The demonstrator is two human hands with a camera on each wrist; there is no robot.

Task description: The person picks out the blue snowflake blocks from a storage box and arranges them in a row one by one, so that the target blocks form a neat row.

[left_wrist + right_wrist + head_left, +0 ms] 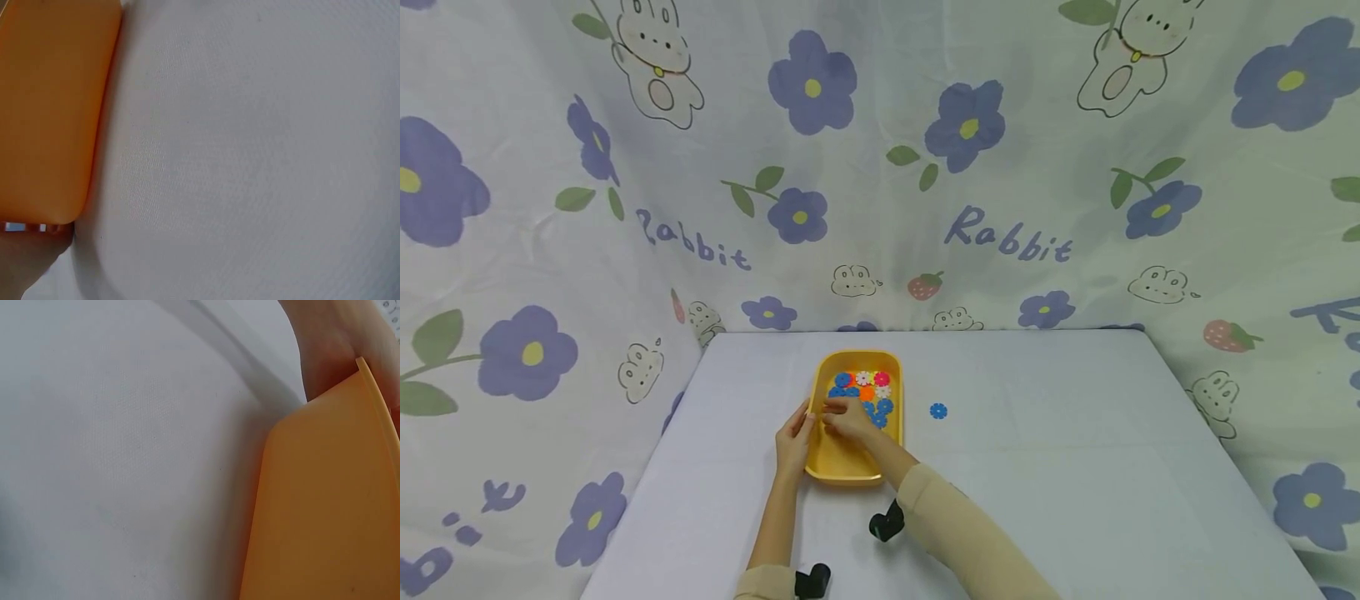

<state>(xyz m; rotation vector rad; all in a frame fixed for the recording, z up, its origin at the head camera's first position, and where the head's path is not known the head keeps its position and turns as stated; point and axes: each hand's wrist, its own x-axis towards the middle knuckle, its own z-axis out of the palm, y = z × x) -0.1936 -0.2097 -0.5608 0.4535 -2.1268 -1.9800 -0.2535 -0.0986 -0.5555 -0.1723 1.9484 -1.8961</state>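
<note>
A yellow tray (842, 463) holds several small flower-shaped pieces (867, 393) in blue, white, orange and pink, mostly toward its far end. My left hand (793, 442) grips the tray's left rim. My right hand (850, 419) reaches over the tray from the right, its fingertips near the inner left wall; whether they pinch a piece is too small to tell. In the left wrist view the tray's orange-looking side (56, 112) fills the left edge. The right wrist view shows the tray's outer wall (325, 506) and part of a hand or wrist behind its rim.
One blue flower piece (938, 411) lies on the white table (1037, 467) to the right of the tray. A patterned curtain (880, 183) hangs behind the table and along its sides. Black wrist devices (887, 522) show beside both sleeves.
</note>
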